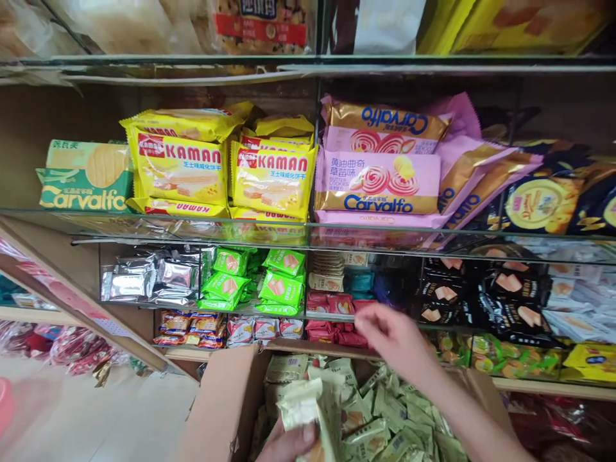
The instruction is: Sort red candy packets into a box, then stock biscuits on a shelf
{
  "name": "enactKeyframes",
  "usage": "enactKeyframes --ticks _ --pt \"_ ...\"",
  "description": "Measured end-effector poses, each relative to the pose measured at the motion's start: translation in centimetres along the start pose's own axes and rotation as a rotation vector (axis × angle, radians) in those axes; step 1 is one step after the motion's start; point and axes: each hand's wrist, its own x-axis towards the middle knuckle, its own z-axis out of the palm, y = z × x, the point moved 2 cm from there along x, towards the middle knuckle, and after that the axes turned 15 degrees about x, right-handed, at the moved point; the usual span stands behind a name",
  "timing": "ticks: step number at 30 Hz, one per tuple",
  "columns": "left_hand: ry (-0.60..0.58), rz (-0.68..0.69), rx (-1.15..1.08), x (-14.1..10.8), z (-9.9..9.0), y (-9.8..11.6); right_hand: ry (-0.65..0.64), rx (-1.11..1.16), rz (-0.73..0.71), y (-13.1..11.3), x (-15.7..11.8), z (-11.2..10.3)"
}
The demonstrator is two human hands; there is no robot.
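My left hand (289,443), at the bottom of the head view, grips several pale green wafer packets (308,404) between thumb and fingers. Behind and beside it, an open cardboard box (224,394) holds a heap of the same packets (380,417). My right hand (392,333) is raised over the box's far side, in front of the lower shelf. Its fingers are curled together and slightly blurred, with no packet visible in them. Just beyond them are small red packets (332,303) and a stack of beige packets (327,273).
The glass shelf (269,224) above carries yellow KAMAN packs (180,167), pink Carvalfo packs (378,179) and a green pack (86,176). Lower compartments hold silver (128,282), bright green (226,285) and black packets (443,292). Pale floor tiles (139,410) show at left.
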Motion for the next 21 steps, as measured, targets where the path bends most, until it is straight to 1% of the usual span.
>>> enactKeyframes --ticks 2,3,4,6,8,10,13,15,17,19,21 --pt "-0.032 0.013 -0.012 1.1 0.9 0.6 -0.065 0.249 0.135 0.8 -4.1 1.0" --pt "-0.045 0.016 -0.009 1.7 1.4 0.8 -0.09 0.359 0.201 1.2 -5.6 1.5" --pt "-0.057 0.019 0.001 2.3 1.9 0.9 -0.086 0.455 0.247 1.6 -6.7 1.7" --pt "-0.085 0.01 0.027 3.3 2.6 0.9 -0.033 0.604 0.3 2.3 -7.9 1.9" --pt "-0.114 -0.002 0.043 3.9 3.2 0.6 0.064 0.696 0.309 2.7 -8.3 1.7" --pt "-0.131 -0.014 0.06 4.1 3.6 0.2 0.133 0.766 0.311 2.9 -8.4 1.6" --pt "-0.161 -0.022 0.095 3.9 4.2 -0.1 0.22 0.822 0.348 2.9 -8.5 1.8" --pt "-0.175 -0.008 0.082 3.6 4.2 -0.2 0.29 0.832 0.355 2.7 -8.4 1.9" --pt "-0.168 0.005 0.037 3.3 3.7 -0.2 0.383 0.849 0.31 2.6 -8.2 1.7" --pt "-0.152 -0.014 -0.015 3.0 2.9 -0.4 0.487 0.846 0.235 2.6 -8.0 1.2" --pt "-0.148 -0.042 -0.059 2.6 2.0 -0.5 0.568 0.726 0.161 2.7 -8.1 0.5"
